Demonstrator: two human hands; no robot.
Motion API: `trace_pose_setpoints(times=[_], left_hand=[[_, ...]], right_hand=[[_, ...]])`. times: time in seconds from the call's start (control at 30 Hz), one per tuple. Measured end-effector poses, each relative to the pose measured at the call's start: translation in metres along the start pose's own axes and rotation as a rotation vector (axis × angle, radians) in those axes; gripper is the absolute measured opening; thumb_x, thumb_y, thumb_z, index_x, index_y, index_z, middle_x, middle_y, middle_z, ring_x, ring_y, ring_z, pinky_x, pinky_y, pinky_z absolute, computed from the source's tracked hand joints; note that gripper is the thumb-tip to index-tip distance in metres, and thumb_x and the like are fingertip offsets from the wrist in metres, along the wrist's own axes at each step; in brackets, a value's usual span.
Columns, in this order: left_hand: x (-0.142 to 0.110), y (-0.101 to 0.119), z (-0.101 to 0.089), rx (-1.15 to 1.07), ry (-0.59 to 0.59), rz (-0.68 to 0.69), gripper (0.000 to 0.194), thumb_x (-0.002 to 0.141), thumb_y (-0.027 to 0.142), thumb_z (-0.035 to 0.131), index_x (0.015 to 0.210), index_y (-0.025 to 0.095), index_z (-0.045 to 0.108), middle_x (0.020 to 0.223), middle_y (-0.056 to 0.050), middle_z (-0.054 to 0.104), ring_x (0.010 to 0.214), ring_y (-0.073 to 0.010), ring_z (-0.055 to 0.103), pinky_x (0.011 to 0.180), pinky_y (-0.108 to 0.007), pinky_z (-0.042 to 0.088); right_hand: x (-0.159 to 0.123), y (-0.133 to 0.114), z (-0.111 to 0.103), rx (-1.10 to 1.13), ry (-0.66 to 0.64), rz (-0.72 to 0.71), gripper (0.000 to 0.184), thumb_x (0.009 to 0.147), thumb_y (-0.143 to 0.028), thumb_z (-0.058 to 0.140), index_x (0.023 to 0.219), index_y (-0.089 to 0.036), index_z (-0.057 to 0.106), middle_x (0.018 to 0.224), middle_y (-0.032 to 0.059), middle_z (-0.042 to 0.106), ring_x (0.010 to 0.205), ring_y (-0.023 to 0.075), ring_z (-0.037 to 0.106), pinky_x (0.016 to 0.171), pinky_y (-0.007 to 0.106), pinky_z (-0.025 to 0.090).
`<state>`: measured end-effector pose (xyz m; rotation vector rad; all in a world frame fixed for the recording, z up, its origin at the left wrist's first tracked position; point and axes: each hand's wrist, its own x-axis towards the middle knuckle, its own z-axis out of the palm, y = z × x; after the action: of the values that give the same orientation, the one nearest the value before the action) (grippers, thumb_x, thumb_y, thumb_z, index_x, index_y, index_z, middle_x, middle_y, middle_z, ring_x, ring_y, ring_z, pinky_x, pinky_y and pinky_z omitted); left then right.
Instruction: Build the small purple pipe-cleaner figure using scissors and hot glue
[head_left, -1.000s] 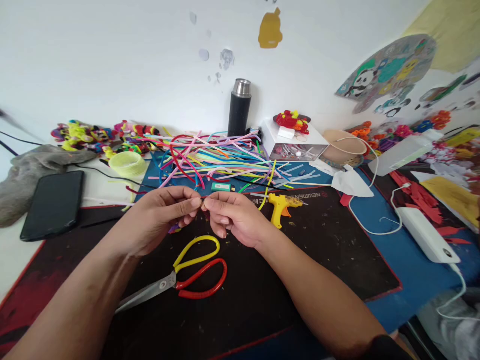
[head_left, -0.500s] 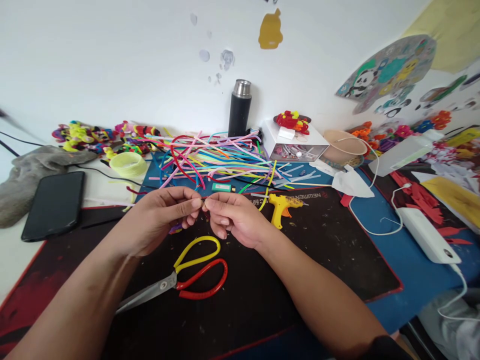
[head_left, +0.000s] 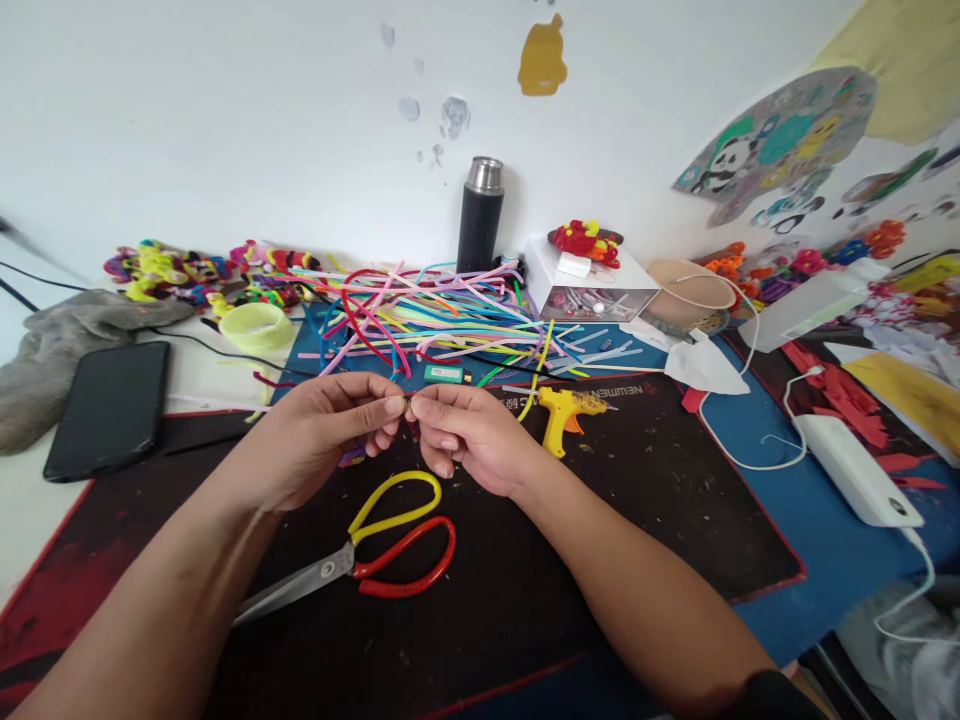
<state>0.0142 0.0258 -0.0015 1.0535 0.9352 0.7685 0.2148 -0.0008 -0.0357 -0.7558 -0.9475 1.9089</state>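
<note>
My left hand [head_left: 337, 425] and my right hand [head_left: 472, 430] meet fingertip to fingertip above the dark mat. Both pinch at a tiny spot between thumbs and forefingers; whatever is held there is too small and covered to name. Beneath the left fingers a bit of something purple [head_left: 351, 456] shows, mostly hidden. Just below the hands lie scissors [head_left: 352, 560] with one yellow and one red handle, blades pointing lower left. A yellow glue gun [head_left: 561, 412] rests right of my right hand. Behind the fingers is a small green box-like piece [head_left: 444, 374].
A heap of colourful pipe cleaners [head_left: 435, 320] spreads behind the hands, with a black thermos [head_left: 480, 215] by the wall. At left are a phone [head_left: 109, 410] and a yellow tape roll [head_left: 257, 330]. A white power bank [head_left: 855, 470] with cables lies at right, near a white box [head_left: 592, 285].
</note>
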Motion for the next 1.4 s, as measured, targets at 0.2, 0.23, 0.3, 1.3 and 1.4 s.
trace_pose_setpoints(times=[0.2, 0.23, 0.3, 1.3, 1.4], left_hand=[[0.001, -0.001, -0.001, 0.001, -0.011, 0.002, 0.05, 0.06, 0.057, 0.112, 0.078, 0.019, 0.084, 0.065, 0.0, 0.07, 0.058, -0.0099, 0.058, 0.052, -0.018, 0.047], [0.001, -0.002, -0.001, 0.001, -0.011, 0.005, 0.05, 0.06, 0.057, 0.112, 0.078, 0.019, 0.084, 0.065, 0.0, 0.07, 0.058, -0.0099, 0.057, 0.052, -0.018, 0.047], [0.002, -0.003, -0.002, 0.002, -0.01, 0.007, 0.05, 0.06, 0.057, 0.112, 0.078, 0.019, 0.084, 0.065, 0.0, 0.07, 0.058, -0.01, 0.057, 0.052, -0.019, 0.046], [-0.001, 0.003, 0.001, 0.037, 0.007, -0.018, 0.049, 0.062, 0.056, 0.11, 0.075, 0.018, 0.081, 0.064, -0.001, 0.068, 0.058, -0.0124, 0.055, 0.052, -0.023, 0.043], [0.0, 0.003, -0.002, 0.059, 0.027, -0.024, 0.046, 0.063, 0.053, 0.109, 0.078, 0.019, 0.082, 0.064, -0.001, 0.069, 0.059, -0.0132, 0.056, 0.054, -0.024, 0.044]], right_hand=[[0.0, 0.0, 0.0, 0.011, 0.002, 0.001, 0.05, 0.08, -0.06, 0.098, 0.086, -0.02, 0.07, 0.053, -0.0129, 0.046, 0.043, 0.0085, 0.05, 0.048, 0.024, 0.034], [0.001, 0.0, 0.0, 0.01, 0.002, 0.001, 0.05, 0.08, -0.06, 0.098, 0.086, -0.02, 0.07, 0.053, -0.0128, 0.046, 0.043, 0.0084, 0.05, 0.048, 0.024, 0.034], [0.001, 0.0, -0.001, 0.007, 0.004, 0.001, 0.05, 0.08, -0.06, 0.098, 0.087, -0.02, 0.07, 0.053, -0.0129, 0.046, 0.043, 0.0086, 0.05, 0.048, 0.024, 0.034], [0.001, -0.003, 0.001, -0.046, 0.085, -0.009, 0.054, 0.078, -0.063, 0.098, 0.087, -0.021, 0.066, 0.059, -0.0114, 0.051, 0.046, 0.0088, 0.051, 0.048, 0.025, 0.034], [0.0, -0.004, 0.002, -0.055, 0.088, -0.01, 0.054, 0.078, -0.063, 0.098, 0.088, -0.021, 0.066, 0.059, -0.0113, 0.052, 0.046, 0.0088, 0.052, 0.049, 0.025, 0.034]])
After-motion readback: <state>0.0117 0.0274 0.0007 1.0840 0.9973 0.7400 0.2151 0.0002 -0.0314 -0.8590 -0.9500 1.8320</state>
